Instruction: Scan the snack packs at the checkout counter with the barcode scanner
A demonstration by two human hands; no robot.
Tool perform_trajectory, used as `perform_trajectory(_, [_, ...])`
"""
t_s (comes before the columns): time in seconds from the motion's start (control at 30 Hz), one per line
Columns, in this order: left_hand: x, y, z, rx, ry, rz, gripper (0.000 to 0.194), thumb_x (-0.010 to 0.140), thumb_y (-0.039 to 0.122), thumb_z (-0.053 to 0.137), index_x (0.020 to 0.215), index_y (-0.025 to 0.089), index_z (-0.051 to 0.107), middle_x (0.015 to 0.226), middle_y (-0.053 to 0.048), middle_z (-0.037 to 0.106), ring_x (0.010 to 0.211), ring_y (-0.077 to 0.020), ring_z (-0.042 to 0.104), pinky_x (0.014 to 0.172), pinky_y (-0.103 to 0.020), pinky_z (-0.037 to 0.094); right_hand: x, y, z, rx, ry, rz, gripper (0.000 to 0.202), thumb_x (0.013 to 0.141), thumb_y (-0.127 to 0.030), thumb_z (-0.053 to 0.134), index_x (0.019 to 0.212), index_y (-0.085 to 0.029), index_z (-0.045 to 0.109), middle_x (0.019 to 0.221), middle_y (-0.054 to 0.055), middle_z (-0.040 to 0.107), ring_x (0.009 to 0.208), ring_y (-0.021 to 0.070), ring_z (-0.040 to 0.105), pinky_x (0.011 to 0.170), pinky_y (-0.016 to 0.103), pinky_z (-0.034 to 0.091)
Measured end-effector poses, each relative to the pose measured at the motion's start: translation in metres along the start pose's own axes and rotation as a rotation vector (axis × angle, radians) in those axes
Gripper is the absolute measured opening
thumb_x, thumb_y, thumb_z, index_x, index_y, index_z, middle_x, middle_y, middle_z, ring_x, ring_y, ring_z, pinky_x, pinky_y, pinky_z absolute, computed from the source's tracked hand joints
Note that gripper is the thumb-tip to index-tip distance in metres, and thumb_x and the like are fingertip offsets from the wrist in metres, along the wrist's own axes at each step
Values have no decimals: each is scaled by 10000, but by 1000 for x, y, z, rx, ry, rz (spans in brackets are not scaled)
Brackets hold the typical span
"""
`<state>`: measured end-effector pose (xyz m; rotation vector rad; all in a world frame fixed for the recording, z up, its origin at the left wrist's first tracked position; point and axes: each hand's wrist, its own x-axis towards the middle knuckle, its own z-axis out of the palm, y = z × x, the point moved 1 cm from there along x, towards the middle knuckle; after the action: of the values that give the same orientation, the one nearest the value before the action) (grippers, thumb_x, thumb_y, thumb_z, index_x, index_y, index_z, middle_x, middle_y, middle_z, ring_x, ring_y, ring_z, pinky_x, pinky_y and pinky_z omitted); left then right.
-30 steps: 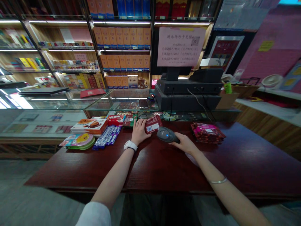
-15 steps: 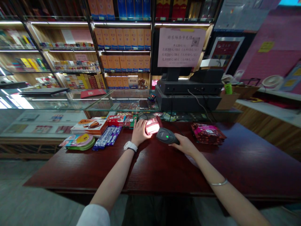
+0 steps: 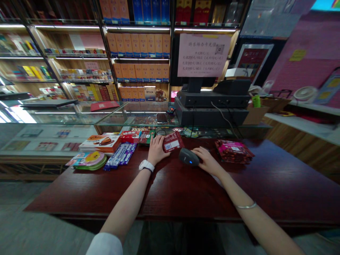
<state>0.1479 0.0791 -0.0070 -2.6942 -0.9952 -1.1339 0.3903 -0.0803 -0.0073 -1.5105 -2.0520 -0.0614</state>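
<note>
My left hand (image 3: 157, 150), with a white watch on its wrist, grips the left edge of a red packet (image 3: 172, 141) whose white label and barcode face up. Just right of it, my right hand (image 3: 208, 160) is closed round a dark barcode scanner (image 3: 189, 157) with a small blue light. The scanner's head lies beside the packet, not touching it. A stack of red and pink packets (image 3: 234, 150) rests on the dark wooden table (image 3: 170, 191), right of my right hand.
Blue-purple packets (image 3: 121, 155), an orange and white box (image 3: 101, 143) and colourful round-topped packs (image 3: 89, 160) lie on the left. Behind the table are a glass counter (image 3: 132, 113), a monitor with a pink notice (image 3: 203, 55) and a dark cash drawer (image 3: 209, 115).
The scanner's bright light on the packet has gone out, and its indicator went from green to blue. My right hand and the scanner have moved slightly right, away from the packet.
</note>
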Motion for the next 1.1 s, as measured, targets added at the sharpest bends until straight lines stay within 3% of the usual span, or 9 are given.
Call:
perform_trajectory(0.13, [0,0,0,-15,-3,-1,795,658,435,732,1358,191,443,1342,-142,547,1328,-349,441,1208,-560,177,-3,15,4,-18,-35,15,622,714,-39,467,1262,-297,610,1325,63,606,1323,250,486,1165,607,200])
perform_trajectory(0.4, [0,2,-2,-19,23,-3,796,652,453,747,1339,176,455,1321,-145,556,1310,-334,460,1215,-540,184,-10,51,6,79,-31,56,629,714,-6,449,1246,-274,649,1399,64,576,1382,250,438,1147,552,328])
perform_trajectory(0.63, [-1,3,-1,-35,29,-8,786,655,449,744,1338,194,452,1336,-139,551,1316,-341,458,1210,-557,180,-15,67,5,146,-58,108,681,689,17,410,1248,-281,657,1373,38,601,1351,226,481,1164,535,329])
perform_trajectory(0.83, [-1,2,2,-62,32,-20,808,638,452,755,1337,182,453,1329,-151,554,1304,-345,467,1206,-558,180,-13,57,-8,245,-32,213,641,710,-9,380,1211,-267,686,1303,15,653,1303,205,535,1167,496,343])
perform_trajectory(0.97, [-1,3,0,-71,43,-39,803,633,442,761,1326,168,462,1319,-147,555,1297,-337,472,1202,-548,190,-6,36,-23,290,137,264,509,791,-97,404,1181,-238,699,1250,27,687,1229,198,599,1142,467,389])
perform_trajectory(1.1, [3,7,-4,-79,68,-62,799,627,431,770,1318,174,464,1310,-152,555,1287,-343,475,1189,-549,204,9,-1,-25,213,316,194,374,864,-206,464,1153,-256,696,1280,51,663,1232,227,588,1113,493,416])
